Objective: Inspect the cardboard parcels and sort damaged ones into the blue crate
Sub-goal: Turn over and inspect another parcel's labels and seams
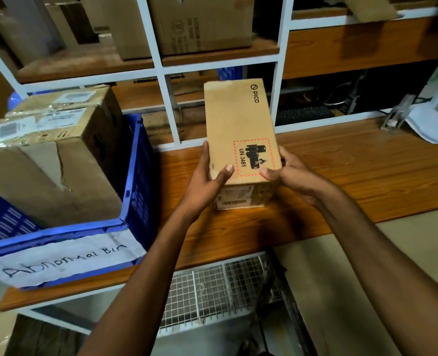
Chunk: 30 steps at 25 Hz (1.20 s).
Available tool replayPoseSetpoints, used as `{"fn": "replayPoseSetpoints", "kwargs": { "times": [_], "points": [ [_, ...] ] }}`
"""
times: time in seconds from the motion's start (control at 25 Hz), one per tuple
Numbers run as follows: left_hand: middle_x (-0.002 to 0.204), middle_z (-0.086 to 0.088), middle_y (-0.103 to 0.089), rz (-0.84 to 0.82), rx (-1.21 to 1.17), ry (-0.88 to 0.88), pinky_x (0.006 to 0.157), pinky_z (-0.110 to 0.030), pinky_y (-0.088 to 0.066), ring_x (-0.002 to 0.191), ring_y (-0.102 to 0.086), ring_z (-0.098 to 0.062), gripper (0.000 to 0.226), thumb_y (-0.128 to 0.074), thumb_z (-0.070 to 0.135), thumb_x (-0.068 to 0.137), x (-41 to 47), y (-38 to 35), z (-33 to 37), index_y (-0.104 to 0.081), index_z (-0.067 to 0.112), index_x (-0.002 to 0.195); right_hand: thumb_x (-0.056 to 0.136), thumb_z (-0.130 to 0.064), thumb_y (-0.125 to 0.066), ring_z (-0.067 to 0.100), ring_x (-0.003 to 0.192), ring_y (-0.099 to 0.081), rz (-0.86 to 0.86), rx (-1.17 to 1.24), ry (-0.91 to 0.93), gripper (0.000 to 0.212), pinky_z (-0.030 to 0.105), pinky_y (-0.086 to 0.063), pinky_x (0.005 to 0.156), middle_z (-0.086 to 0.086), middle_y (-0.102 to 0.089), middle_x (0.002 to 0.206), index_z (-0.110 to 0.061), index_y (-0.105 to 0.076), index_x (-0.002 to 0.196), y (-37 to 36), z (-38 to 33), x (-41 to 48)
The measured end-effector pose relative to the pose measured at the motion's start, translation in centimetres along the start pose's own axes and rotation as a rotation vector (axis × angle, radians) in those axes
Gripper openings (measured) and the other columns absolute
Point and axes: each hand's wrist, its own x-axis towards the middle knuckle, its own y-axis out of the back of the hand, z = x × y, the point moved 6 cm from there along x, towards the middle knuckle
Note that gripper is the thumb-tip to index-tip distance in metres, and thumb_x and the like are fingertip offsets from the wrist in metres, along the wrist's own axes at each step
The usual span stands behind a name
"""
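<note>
Over the wooden shelf (341,160), both hands' grip clasps the parcel (236,124).

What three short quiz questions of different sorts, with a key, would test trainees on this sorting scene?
1. True or false: both hands hold the small parcel.
2. What is handwritten on the crate label?
3. The torn box sits: A) in the crate, B) on the desk, C) on a shelf.

Key: 1 true, left hand and right hand grip its near end. 2 Abnormal Bin. 3 A.
</note>
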Motion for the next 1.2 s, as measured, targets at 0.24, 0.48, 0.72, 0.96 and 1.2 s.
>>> {"fn": "replayPoseSetpoints", "kwargs": {
  "times": [0.24,0.48,0.72,0.96,1.2],
  "points": [
    [0.133,0.022,-0.057,0.009,-0.14,-0.002,0.087,-0.016,-0.055,0.117,-0.061,0.01,0.061,-0.053,0.023,0.108,-0.6,0.5,-0.2,-0.026,0.022,0.163,0.101,-0.012,-0.061,0.009,0.12,-0.064,-0.06,-0.016,0.059,0.066,0.041,-0.052,0.102,-0.01,-0.068,0.131,-0.035,-0.035,0.157,0.4,0.7,0.0],
    [0.142,0.01,-0.059,-0.028,-0.237,0.013,0.096,-0.029,-0.057,0.129,-0.061,-0.009,0.059,-0.057,0.018,0.106,-0.6,1.5,-1.5,-0.034,0.027,0.159,0.1,-0.011,-0.063,0.011,0.118,-0.064,-0.022,0.074,0.091,0.064,0.036,-0.055,0.098,-0.006,-0.065,0.131,-0.033,-0.04,0.155,0.6,1.5,-0.5],
    [0.147,-0.008,-0.057,0.004,-0.228,0.054,0.094,-0.033,-0.058,0.124,-0.065,-0.024,0.043,-0.055,0.016,0.105,0.6,6.3,-2.7,-0.055,0.02,0.148,0.094,-0.034,-0.073,0.019,0.143,-0.041,0.229,0.089,0.252,0.072,0.043,-0.043,0.113,0.002,-0.043,0.154,-0.025,-0.032,0.153,1.4,-0.5,0.9],
    [0.135,-0.006,-0.063,0.082,-0.095,-0.009,0.078,-0.023,-0.059,0.114,-0.07,-0.025,0.029,-0.044,0.009,0.11,0.4,7.8,-2.3,-0.064,0.009,0.13,0.048,-0.091,-0.074,0.029,0.158,-0.004,0.279,-0.295,0.264,0.135,0.067,-0.019,0.122,-0.003,0.0,0.173,-0.054,-0.003,0.157,4.8,-4.2,4.0],
    [0.138,0.007,-0.061,0.064,0.142,-0.116,0.093,-0.041,-0.059,0.126,-0.061,-0.019,0.029,-0.046,0.017,0.11,1.1,7.4,-1.7,-0.064,0.03,0.129,0.065,-0.089,-0.067,0.026,0.146,-0.033,0.263,-0.108,0.237,0.118,0.06,-0.034,0.118,0.002,-0.023,0.168,-0.047,-0.011,0.159,6.2,-4.2,6.1]
  ]
}}
